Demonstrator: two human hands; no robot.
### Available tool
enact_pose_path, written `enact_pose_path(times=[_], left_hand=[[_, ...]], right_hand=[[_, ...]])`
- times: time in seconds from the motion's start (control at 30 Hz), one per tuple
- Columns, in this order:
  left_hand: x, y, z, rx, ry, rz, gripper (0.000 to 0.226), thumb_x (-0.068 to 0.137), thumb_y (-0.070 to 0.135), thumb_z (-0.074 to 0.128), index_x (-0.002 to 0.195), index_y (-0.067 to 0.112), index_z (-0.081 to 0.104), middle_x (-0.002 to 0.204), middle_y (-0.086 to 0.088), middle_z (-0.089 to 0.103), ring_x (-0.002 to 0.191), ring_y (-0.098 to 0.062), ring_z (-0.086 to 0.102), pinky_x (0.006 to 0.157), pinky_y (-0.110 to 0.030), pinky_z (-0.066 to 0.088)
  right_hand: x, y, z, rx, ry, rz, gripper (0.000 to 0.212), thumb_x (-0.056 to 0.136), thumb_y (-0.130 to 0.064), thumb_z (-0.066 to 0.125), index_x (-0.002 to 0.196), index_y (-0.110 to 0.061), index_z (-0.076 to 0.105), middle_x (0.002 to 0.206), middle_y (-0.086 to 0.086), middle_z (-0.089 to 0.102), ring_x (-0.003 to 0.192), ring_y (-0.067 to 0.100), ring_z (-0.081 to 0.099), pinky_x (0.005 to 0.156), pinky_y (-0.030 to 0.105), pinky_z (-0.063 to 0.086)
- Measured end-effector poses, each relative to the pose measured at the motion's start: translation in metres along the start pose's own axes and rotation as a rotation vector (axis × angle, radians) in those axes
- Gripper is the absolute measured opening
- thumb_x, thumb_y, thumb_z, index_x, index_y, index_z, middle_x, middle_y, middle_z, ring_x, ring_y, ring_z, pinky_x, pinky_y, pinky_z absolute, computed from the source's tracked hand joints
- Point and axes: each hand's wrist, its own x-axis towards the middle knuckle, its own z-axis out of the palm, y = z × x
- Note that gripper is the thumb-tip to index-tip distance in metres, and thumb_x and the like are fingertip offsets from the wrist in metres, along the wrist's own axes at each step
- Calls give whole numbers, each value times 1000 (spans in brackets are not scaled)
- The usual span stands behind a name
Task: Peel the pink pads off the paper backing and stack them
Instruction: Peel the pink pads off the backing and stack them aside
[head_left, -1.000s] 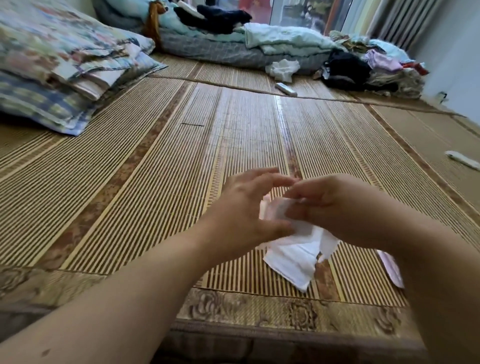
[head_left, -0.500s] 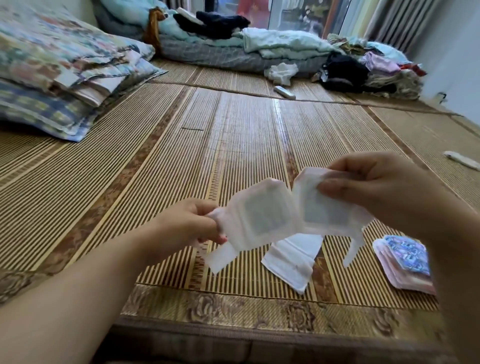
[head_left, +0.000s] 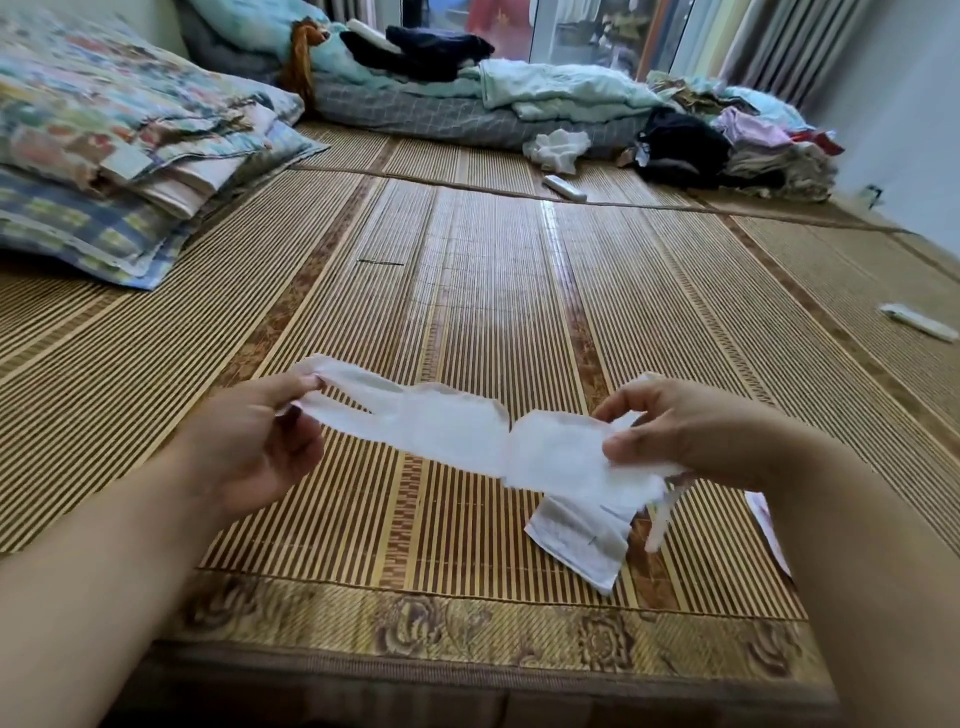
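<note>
Pinching opposite ends of one pale strip (head_left: 457, 426), the left hand (head_left: 260, 447) and the right hand (head_left: 696, 436) hold it stretched in the air between them. Thumb and fingers of each hand are closed on their own end. The strip's long axis runs straight across from hand to hand, with the left end a little higher in view than the right. It shows as two squarish panels meeting at a narrow waist roughly midway, slightly nearer the right hand. From this side I cannot tell which layer is pad and which is backing. A thin tail of it dangles below the right hand. Under the right half a loose sheet of paper (head_left: 571, 545) lies flat on the mat (head_left: 467, 291). Further right, mostly hidden by the right forearm, only the edge of the stack of pink pads (head_left: 763, 519) shows. Any pull to separate the panels would probably run along that left-to-right line. The right hand is the closer one for setting a freed pad on the stack.
</note>
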Motion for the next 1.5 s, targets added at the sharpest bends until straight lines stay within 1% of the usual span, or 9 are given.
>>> enact_pose_path(times=[0.17,0.37,0.5,0.67,0.83,0.97,1.2,1.4,1.5], left_hand=[[0,5,-11,-42,54,36,35,89,15,55,64,22,77,49,8,58,37,-2,50,41,-14,47],[0,3,-19,5,132,46,13,90,16,57,81,17,66,47,6,59,37,-3,53,40,-17,48],[4,-2,-22,308,156,122,11,90,19,59,90,10,66,76,-6,65,58,-13,58,45,-23,50],[-1,-8,-18,750,243,417,13,87,30,63,79,22,68,79,-6,70,66,-21,65,61,-42,58],[-3,-9,-7,677,263,449,12,84,33,67,80,22,70,82,-5,70,78,-27,66,68,-46,57],[-3,-10,4,409,225,324,10,85,25,66,85,15,67,79,-4,68,68,-17,62,52,-29,47],[-4,-17,16,402,163,311,9,87,21,65,80,16,67,79,-6,70,67,-18,63,53,-28,48],[-3,-18,14,425,152,331,9,87,22,64,79,18,68,78,-3,71,66,-16,65,48,-24,48],[-3,-19,15,428,146,345,10,87,22,64,78,18,67,76,-2,70,63,-13,64,43,-19,48]], right_hand=[[16,14,-9,115,-22,55,28,72,-7,76,98,-2,68,82,15,70,66,23,66,49,28,54],[43,23,7,178,322,126,15,80,-21,73,78,-7,68,59,4,61,51,14,59,46,26,47],[50,21,16,243,392,149,10,86,-12,67,81,-3,67,69,11,64,58,18,58,46,26,51],[49,9,22,-156,590,87,14,80,-18,72,73,-7,69,70,13,68,61,21,61,61,37,55],[53,-16,44,44,526,-33,18,78,-19,76,73,-4,67,59,8,63,44,10,57,44,23,50],[66,-26,73,112,429,-17,19,81,-17,72,76,0,68,61,8,64,44,10,59,44,22,50],[86,-27,104,133,297,87,15,87,-8,57,95,1,65,67,6,64,52,13,59,50,24,51],[90,-28,110,-219,325,42,25,83,-5,49,94,-3,71,86,15,70,74,24,61,75,43,55],[92,-28,118,-382,372,27,24,85,-6,52,94,-14,73,96,4,69,88,21,63,77,34,53]])
